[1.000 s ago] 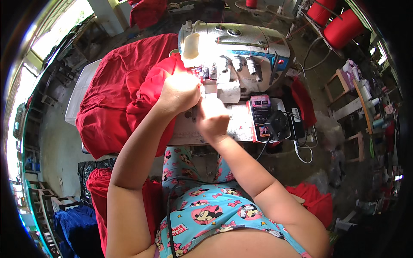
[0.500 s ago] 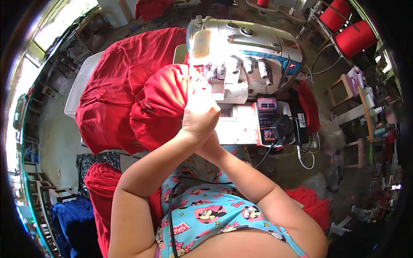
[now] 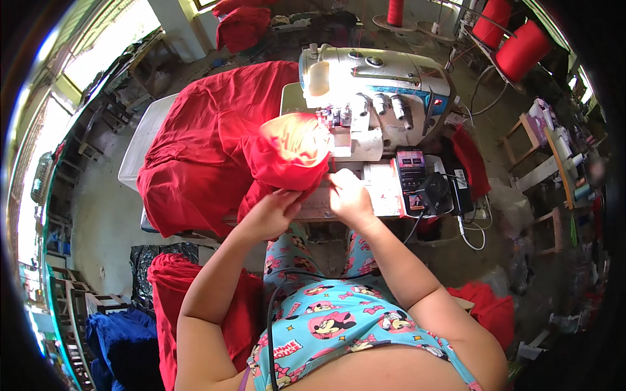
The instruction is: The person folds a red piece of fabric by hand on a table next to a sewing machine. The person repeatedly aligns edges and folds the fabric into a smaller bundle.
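Note:
A gathered bundle of red cloth (image 3: 287, 159) lies on the sewing table at the left of the sewing machine (image 3: 385, 85), its right edge beside the brightly lit needle area. My left hand (image 3: 274, 214) is at the near side of the bundle, its fingers closed on the lower folds and partly hidden by them. Across a small gap to the right, my right hand (image 3: 350, 197) pinches the bundle's near right edge with thumb and forefinger, just in front of the machine.
More red cloth (image 3: 202, 143) drapes over the table's left part. A phone (image 3: 410, 168) and a black adapter (image 3: 435, 190) with cables lie at the right. Large red thread cones (image 3: 523, 49) stand at the back right. Red fabric (image 3: 189, 293) and blue fabric (image 3: 124, 339) are piled at lower left.
My hands, earlier together at the needle area, have moved apart and nearer to me. The red bundle has shifted to the near side and bunched up. The whole view has shifted slightly.

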A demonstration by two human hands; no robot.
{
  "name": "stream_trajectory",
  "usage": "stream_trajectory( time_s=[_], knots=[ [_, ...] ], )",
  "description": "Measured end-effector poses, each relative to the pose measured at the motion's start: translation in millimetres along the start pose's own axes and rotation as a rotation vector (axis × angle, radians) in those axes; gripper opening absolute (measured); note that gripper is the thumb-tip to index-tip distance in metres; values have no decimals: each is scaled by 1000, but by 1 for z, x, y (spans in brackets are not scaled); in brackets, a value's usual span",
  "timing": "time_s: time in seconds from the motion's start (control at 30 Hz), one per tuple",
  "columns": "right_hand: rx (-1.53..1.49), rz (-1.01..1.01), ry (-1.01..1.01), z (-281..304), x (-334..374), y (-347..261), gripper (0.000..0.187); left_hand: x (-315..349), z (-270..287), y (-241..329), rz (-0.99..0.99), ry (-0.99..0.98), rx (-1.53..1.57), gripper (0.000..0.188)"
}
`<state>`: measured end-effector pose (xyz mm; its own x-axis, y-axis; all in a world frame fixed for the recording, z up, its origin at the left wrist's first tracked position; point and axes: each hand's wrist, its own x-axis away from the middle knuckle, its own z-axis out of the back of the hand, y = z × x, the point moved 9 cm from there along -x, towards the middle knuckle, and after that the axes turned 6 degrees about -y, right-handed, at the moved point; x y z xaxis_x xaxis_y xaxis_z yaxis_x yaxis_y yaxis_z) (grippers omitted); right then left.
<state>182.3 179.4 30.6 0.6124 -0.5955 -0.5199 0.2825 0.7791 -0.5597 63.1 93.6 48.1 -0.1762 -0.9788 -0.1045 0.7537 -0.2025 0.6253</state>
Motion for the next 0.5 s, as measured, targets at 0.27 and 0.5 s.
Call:
stream_trajectory(
  time_s=[0.27,0.5],
  knots=[
    [-134,-143,-4,21,-4,8,18,-37,156,68,-214,490,-557,16],
    [-237,-180,-110,30,-10,-15,21,-98,124,41,-197,-263,-509,18]
  ],
)
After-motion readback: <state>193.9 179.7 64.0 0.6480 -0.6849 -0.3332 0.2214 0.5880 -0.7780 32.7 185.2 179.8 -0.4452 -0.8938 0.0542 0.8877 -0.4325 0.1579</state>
